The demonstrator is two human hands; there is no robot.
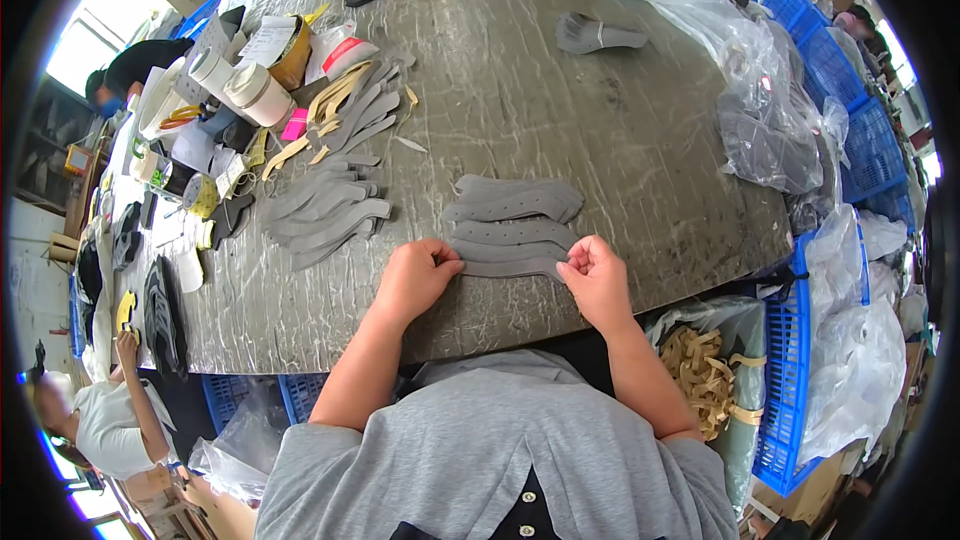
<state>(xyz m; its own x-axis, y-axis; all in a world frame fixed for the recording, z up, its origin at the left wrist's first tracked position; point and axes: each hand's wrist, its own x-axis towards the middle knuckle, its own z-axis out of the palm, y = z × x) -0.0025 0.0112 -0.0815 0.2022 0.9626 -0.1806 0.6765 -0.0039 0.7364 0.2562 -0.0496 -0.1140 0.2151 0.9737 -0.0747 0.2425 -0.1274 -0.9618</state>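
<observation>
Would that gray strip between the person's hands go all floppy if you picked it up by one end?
The gray strip would probably droop a bit, because it looks long and thin. It's likely light, being so narrow. It probably wouldn't roll if pushed; its flat shape should just slide along the table.

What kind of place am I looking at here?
Probably a workshop or small factory: heaps of similar grey cut pieces lie on a big worktable, and blue plastic crates stand around it.
</observation>
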